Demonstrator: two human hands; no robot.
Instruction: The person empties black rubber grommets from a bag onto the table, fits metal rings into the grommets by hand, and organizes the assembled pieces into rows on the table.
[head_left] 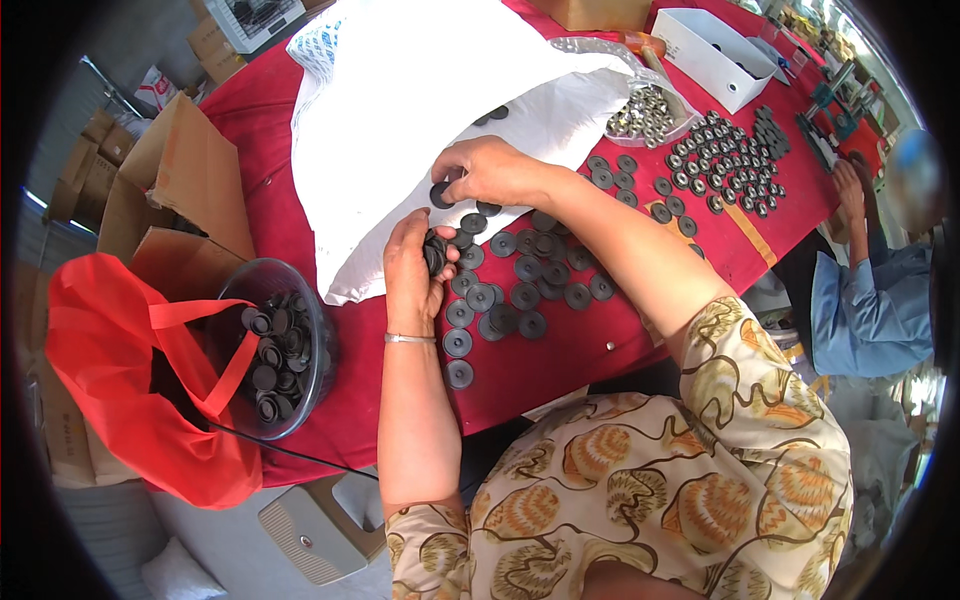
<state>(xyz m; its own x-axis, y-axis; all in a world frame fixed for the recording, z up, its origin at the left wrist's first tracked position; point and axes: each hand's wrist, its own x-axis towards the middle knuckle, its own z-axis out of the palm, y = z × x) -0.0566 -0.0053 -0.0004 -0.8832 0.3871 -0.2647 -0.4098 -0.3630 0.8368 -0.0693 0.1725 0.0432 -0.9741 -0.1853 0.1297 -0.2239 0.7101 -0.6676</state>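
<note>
My left hand (412,268) is closed around a small stack of black round rubber discs (436,252), held just above the red table (560,365). My right hand (487,170) pinches a single black disc (441,194) at the edge of a large white sack (420,110). Below and to the right of both hands, several black discs (520,275) lie flat in loose rows on the cloth.
A clear bowl (318,330) of black discs sits at the table's left edge beside a red bag (110,380). Farther right lie more discs with metal centres (725,160), a clear bag of metal rings (640,112) and a white box (710,45). Another person's sleeve (865,310) is at right. Cardboard boxes (170,180) stand left.
</note>
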